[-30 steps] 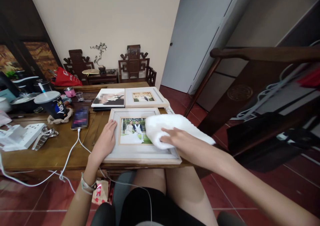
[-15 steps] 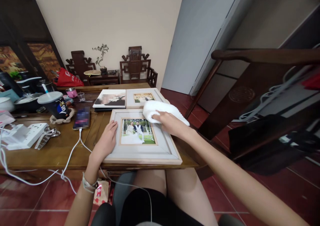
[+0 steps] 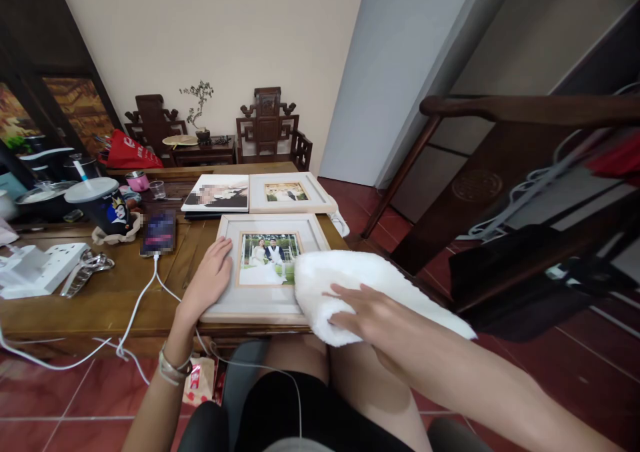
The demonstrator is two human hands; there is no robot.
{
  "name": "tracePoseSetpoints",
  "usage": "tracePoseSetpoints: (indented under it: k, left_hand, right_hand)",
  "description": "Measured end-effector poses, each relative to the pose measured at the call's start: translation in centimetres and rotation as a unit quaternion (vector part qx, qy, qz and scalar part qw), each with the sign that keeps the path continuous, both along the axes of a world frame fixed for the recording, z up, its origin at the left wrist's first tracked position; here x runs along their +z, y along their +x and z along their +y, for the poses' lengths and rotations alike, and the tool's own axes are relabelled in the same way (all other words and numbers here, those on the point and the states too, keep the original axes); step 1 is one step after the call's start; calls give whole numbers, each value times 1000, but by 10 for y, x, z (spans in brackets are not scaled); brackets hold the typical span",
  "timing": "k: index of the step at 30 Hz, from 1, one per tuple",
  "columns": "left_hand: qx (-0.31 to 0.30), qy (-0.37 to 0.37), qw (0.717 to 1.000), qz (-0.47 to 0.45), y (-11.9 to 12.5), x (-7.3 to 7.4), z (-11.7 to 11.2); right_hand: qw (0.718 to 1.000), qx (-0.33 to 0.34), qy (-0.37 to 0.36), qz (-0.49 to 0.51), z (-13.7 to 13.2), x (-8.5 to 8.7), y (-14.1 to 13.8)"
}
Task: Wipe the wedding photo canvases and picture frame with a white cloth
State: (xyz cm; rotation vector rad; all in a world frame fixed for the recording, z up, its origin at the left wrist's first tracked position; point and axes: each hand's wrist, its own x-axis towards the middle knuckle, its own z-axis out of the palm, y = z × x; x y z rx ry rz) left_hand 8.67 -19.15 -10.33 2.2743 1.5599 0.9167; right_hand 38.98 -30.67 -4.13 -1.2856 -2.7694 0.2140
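Observation:
A light wooden picture frame (image 3: 225,309) lies flat at the table's front edge, a photo of a seated couple in its pale mat. Fingers of my left hand (image 3: 214,272) rest over the frame's left side, gripping that edge; the thumb is hidden. Bunched in my right hand (image 3: 367,312) is a fluffy white towel (image 3: 360,269), pressed over the frame's lower right part. The towel covers that corner and trails to the right past the table. Behind sits a second picture frame (image 3: 323,202), beside a white photo book (image 3: 200,204).
To the left are a phone (image 3: 159,232) on a white cable, a white power strip (image 3: 47,270), a metal clip-like item (image 3: 85,272) and a dark lidded cup (image 3: 107,209). A dark wooden chair (image 3: 480,172) stands close on the right.
My right hand has brought the towel from the frame's upper right corner down toward me to the lower right. My left hand stays on the left edge. The view has shifted slightly.

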Motion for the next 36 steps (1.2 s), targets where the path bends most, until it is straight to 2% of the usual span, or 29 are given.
tracePoseSetpoints:
  k: [4,10,14,17,21,26,30,36]
  left_hand:
    - [-4,-1,1000,-2,0,0,0]
    - [-20,29,999,24,-2,-4,0]
    - [-21,31,999,33,-3,-4,2]
    - [-27,36,999,30,-5,-6,5]
    - [-31,47,998,22,-7,-10,8]
    - [-36,65,997,39,-6,-13,13]
    - [-32,53,997,52,-3,-11,14]
    - [-45,46,997,31,-5,-10,13]
  right_hand:
    - [1000,-5,6,25,-4,2,-13]
    - [998,49,-32,24,13,21,-79]
    - [997,75,-12,2,21,16,-105]
    - [998,64,18,3,16,6,-92]
    - [999,22,44,12,3,-7,-47]
    - [998,-40,46,-16,5,-10,-7]
    - [992,-95,64,-51,41,-5,-3]
    - [985,-119,123,-37,127,-6,-16]
